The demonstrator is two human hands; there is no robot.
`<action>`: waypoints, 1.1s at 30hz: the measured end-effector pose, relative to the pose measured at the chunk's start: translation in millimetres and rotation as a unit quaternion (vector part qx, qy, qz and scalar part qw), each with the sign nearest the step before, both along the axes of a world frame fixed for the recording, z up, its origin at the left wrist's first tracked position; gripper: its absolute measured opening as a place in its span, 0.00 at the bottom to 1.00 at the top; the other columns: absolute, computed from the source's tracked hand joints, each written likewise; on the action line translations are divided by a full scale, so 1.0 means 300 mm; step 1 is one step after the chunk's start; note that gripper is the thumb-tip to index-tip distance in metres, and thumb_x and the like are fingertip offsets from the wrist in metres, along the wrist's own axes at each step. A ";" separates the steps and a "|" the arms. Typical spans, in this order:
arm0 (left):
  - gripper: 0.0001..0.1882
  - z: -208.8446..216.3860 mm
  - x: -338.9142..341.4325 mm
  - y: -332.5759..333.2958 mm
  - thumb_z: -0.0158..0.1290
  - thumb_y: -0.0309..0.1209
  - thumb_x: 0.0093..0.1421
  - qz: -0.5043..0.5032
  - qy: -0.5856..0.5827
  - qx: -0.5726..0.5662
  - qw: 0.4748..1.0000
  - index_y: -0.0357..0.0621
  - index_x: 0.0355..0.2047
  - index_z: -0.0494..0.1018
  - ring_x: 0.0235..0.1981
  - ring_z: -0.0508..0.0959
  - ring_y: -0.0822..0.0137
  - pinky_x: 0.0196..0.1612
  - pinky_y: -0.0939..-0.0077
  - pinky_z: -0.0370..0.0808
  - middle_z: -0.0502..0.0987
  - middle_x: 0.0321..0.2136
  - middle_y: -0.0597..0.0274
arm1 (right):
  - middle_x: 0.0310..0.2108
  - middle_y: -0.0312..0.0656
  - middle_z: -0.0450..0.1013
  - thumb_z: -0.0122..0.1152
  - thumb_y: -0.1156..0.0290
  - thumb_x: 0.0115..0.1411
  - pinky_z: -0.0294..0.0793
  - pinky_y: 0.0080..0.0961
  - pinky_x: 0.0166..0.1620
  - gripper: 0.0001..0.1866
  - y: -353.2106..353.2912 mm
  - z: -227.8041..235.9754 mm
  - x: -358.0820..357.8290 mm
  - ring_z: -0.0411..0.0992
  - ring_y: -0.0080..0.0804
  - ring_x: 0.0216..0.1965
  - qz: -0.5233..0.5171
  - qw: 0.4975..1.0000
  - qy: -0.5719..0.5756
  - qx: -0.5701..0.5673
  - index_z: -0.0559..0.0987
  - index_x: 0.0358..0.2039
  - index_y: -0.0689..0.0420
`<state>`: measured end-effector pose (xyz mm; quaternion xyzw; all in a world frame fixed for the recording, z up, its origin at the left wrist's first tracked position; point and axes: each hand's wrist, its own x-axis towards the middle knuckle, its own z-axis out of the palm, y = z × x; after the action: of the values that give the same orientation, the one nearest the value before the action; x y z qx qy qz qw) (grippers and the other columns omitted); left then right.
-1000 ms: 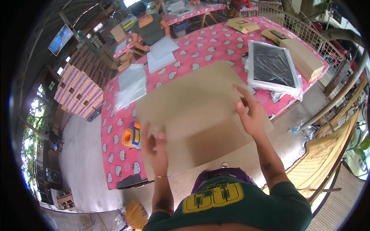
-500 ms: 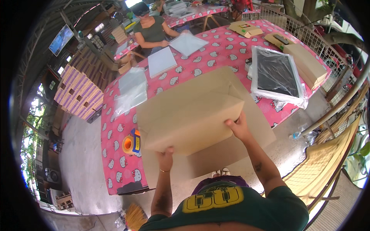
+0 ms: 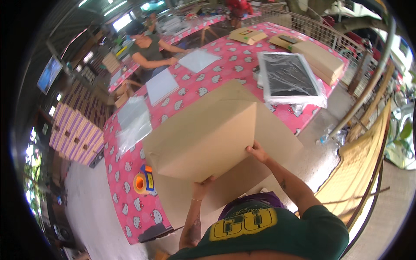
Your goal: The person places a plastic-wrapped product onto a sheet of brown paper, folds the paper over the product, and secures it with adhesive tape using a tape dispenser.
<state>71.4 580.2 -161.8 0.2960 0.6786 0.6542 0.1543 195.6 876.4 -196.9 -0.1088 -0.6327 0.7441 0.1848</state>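
Observation:
I hold a brown paper-wrapped box [image 3: 203, 138] tilted up, its near side raised over a large brown paper sheet [image 3: 277, 134] on the table. Under the box's near lower edge, my left hand [image 3: 203, 186] is closed on it, fingers partly hidden beneath. My right hand [image 3: 258, 153] grips the near right corner, thumb showing on the front face. Left of the paper lies a blue tape dispenser [image 3: 147, 178] with an orange-cored tape roll [image 3: 140, 184].
A pink patterned cloth covers the table [image 3: 125, 173]. Clear plastic sheets [image 3: 134, 119] and a white stack [image 3: 162, 87] lie beyond. At right are a plastic-wrapped dark framed panel [image 3: 289, 76] and a long brown box [image 3: 318, 60]. A person [image 3: 149, 52] handles a translucent sheet [image 3: 198, 60] across the table.
The box has tipped further, its near face turning more upright. My left hand has shifted right along its lower edge. The whole view has also swung a little.

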 end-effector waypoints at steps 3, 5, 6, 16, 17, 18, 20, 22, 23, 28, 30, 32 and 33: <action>0.14 0.006 -0.029 0.003 0.66 0.25 0.52 0.032 0.030 0.049 0.998 0.34 0.36 0.76 0.33 0.78 0.71 0.39 0.74 0.77 0.79 0.32 0.63 | 0.60 0.49 0.63 0.62 0.35 0.52 0.62 0.40 0.61 0.53 0.014 0.040 0.006 0.60 0.41 0.62 0.007 0.999 -0.024 0.021 0.56 0.67 0.57; 0.15 0.026 -0.010 0.020 0.67 0.27 0.50 0.073 0.012 0.085 0.994 0.35 0.36 0.77 0.35 0.78 0.70 0.41 0.74 0.76 0.79 0.33 0.62 | 0.59 0.50 0.64 0.61 0.35 0.53 0.64 0.40 0.60 0.52 -0.006 0.079 0.009 0.62 0.41 0.60 0.001 0.999 -0.034 0.017 0.57 0.67 0.57; 0.16 0.031 -0.004 0.033 0.67 0.26 0.51 0.065 0.029 0.071 0.995 0.34 0.38 0.76 0.36 0.77 0.70 0.41 0.74 0.75 0.79 0.35 0.61 | 0.57 0.50 0.66 0.60 0.34 0.53 0.66 0.39 0.58 0.51 -0.008 0.089 0.016 0.65 0.41 0.58 -0.027 0.999 -0.025 0.025 0.59 0.66 0.58; 0.24 0.246 0.246 0.488 0.41 0.44 0.67 0.086 -0.071 0.184 0.977 0.34 0.51 0.65 0.41 0.75 0.66 0.43 0.72 0.74 0.73 0.42 0.56 | 0.39 0.56 0.76 0.52 0.29 0.53 0.74 0.36 0.45 0.50 0.361 0.487 0.228 0.77 0.46 0.42 -0.099 0.974 -0.145 0.142 0.71 0.55 0.68; 0.24 0.303 0.290 0.571 0.40 0.44 0.67 0.071 -0.050 0.177 0.980 0.34 0.52 0.65 0.42 0.75 0.66 0.43 0.72 0.74 0.73 0.42 0.56 | 0.38 0.58 0.76 0.52 0.29 0.53 0.74 0.36 0.45 0.50 0.443 0.530 0.272 0.77 0.46 0.42 -0.094 0.972 -0.135 0.168 0.71 0.54 0.68; 0.24 0.365 0.333 0.653 0.39 0.43 0.67 0.056 -0.027 0.170 0.984 0.34 0.52 0.64 0.42 0.75 0.66 0.44 0.72 0.73 0.73 0.42 0.56 | 0.37 0.59 0.76 0.52 0.29 0.53 0.74 0.37 0.45 0.50 0.532 0.575 0.314 0.77 0.48 0.41 -0.098 0.965 -0.146 0.196 0.71 0.54 0.68; 0.23 0.455 0.396 0.833 0.40 0.39 0.67 0.038 -0.059 0.182 0.981 0.34 0.55 0.62 0.44 0.73 0.65 0.47 0.71 0.71 0.72 0.44 0.54 | 0.36 0.61 0.76 0.51 0.29 0.54 0.75 0.38 0.44 0.49 0.728 0.690 0.390 0.78 0.50 0.39 -0.104 0.946 -0.167 0.259 0.71 0.53 0.68; 0.24 0.548 0.456 1.021 0.42 0.35 0.65 0.013 -0.094 0.176 0.980 0.32 0.58 0.57 0.50 0.70 0.63 0.53 0.70 0.67 0.69 0.49 0.51 | 0.34 0.62 0.77 0.50 0.29 0.54 0.75 0.41 0.44 0.49 0.937 0.816 0.457 0.78 0.54 0.38 -0.119 0.911 -0.213 0.332 0.71 0.52 0.69; 0.26 0.576 0.487 1.113 0.43 0.32 0.65 0.000 -0.116 0.160 0.980 0.30 0.60 0.54 0.53 0.68 0.61 0.57 0.69 0.64 0.67 0.53 0.49 | 0.34 0.61 0.77 0.50 0.29 0.54 0.75 0.42 0.44 0.49 1.031 0.857 0.498 0.78 0.54 0.38 -0.123 0.895 -0.241 0.354 0.71 0.52 0.69; 0.22 0.623 0.543 1.694 0.48 0.31 0.64 -0.079 -0.101 0.127 0.984 0.30 0.55 0.59 0.51 0.68 0.65 0.55 0.71 0.65 0.69 0.49 0.52 | 0.42 0.58 0.76 0.52 0.31 0.55 0.75 0.38 0.49 0.49 1.598 0.919 0.667 0.77 0.49 0.45 -0.170 0.888 -0.225 0.363 0.68 0.56 0.69; 0.23 0.630 0.550 1.928 0.51 0.33 0.64 -0.104 -0.111 0.107 0.983 0.30 0.54 0.61 0.50 0.69 0.67 0.54 0.72 0.65 0.69 0.48 0.53 | 0.46 0.58 0.75 0.53 0.30 0.55 0.75 0.38 0.50 0.50 1.800 0.941 0.718 0.76 0.48 0.46 -0.175 0.892 -0.264 0.322 0.67 0.58 0.68; 0.25 0.610 0.542 2.162 0.53 0.36 0.64 -0.129 -0.128 0.097 0.979 0.30 0.53 0.62 0.48 0.70 0.68 0.52 0.73 0.67 0.70 0.48 0.53 | 0.48 0.57 0.74 0.53 0.30 0.54 0.74 0.38 0.51 0.51 1.985 0.931 0.759 0.76 0.47 0.47 -0.189 0.903 -0.265 0.280 0.67 0.59 0.68; 0.26 0.589 0.526 2.267 0.54 0.38 0.64 -0.136 -0.131 0.106 0.976 0.30 0.53 0.63 0.47 0.70 0.69 0.51 0.74 0.67 0.71 0.47 0.54 | 0.49 0.57 0.73 0.54 0.30 0.54 0.74 0.38 0.52 0.51 2.071 0.907 0.756 0.76 0.46 0.47 -0.195 0.916 -0.239 0.257 0.67 0.59 0.68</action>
<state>229.2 1260.5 15.0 0.3118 0.5326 0.7284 0.2975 422.3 1497.8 75.3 -0.3538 -0.7938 0.4562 0.1912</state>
